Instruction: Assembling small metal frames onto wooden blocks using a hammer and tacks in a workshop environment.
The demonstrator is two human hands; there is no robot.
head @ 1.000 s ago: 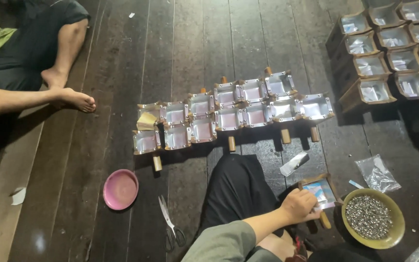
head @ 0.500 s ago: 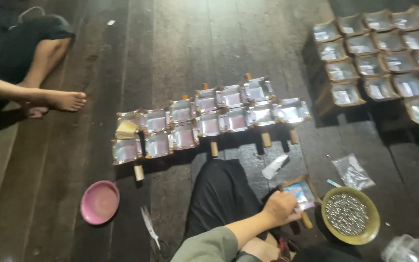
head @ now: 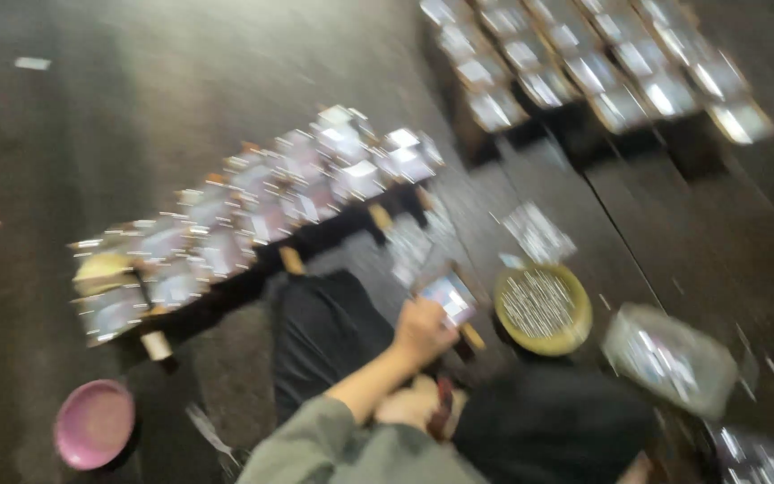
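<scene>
Camera swung, view now blurred; left hand (head: 423,330) closed on small shiny-lined box (head: 449,298), right unseen.

Dark plank floor (head: 181,81): foil-lined trays (head: 262,206) in rows ahead of the hands, a yellow bowl (head: 543,308) just right, a pink bowl (head: 93,423) far left, more trays (head: 584,63) beyond.

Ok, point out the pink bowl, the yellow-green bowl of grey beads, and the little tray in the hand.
Round pink plastic bowl (head: 93,423), head view, inner bottom.
Round yellow-green bowl (head: 575,336), head view, right rim.
Small silvery square tray (head: 449,297), head view, shiny face.
</scene>
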